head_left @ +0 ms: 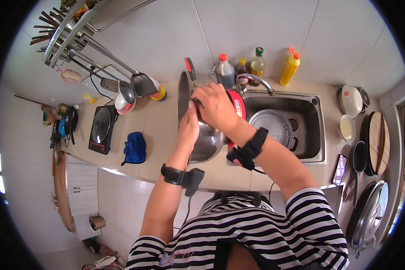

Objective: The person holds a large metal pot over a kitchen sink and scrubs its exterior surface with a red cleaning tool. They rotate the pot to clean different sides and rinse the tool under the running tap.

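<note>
A large steel pot point(206, 146) is tipped on its side on the counter, its mouth facing left. Against its right side is a red base point(237, 103) with a label, like that of an electric pot. A black and red handle point(189, 67) sticks up at the pot's far side. My right hand point(213, 103) curls over a dark part at the top of the pot, near the rim. Close against it, my left hand point(189, 126) has its thumb up; its fingers are mostly hidden. Whether the left hand grips the same part is not clear.
Right of the pot, a steel sink point(307, 121) holds a perforated metal pan point(271, 126) under the faucet point(256, 79). Bottles point(225, 72) line the wall. A blue cloth point(134, 148) and an induction cooker point(103, 130) are left. A phone point(339, 169) lies near the edge. Ladles point(143, 84) hang overhead.
</note>
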Tool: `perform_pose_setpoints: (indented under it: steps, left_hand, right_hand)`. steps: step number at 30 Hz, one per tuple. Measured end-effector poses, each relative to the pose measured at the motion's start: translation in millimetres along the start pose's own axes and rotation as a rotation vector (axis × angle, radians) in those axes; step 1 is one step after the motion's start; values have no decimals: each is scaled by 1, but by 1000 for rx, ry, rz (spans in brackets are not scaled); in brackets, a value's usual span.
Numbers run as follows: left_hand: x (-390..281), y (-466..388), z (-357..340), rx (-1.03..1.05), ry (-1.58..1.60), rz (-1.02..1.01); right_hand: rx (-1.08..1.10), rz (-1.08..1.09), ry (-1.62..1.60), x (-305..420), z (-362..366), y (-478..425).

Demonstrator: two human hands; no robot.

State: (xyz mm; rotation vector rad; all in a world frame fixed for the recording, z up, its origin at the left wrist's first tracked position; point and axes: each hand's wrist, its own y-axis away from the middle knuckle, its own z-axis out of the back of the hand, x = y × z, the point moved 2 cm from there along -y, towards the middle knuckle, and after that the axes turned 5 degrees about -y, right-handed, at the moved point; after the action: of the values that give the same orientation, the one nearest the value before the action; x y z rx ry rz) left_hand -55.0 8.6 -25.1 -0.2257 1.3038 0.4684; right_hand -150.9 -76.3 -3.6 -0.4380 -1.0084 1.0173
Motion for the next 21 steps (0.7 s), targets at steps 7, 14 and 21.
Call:
perform_pose_setpoints:
  steps: [7, 14, 21]
  left_hand:
    - [-5, 7, -4, -70, -121, 38]
    - [-3, 4, -4, -44, -106, 20]
    - [3, 4, -7, -79, -122, 1]
  right_hand:
    - [46, -5, 21, -11, 9, 5]
    - [53, -58, 60, -18, 16, 2]
    - [29, -75, 98, -34, 19, 4]
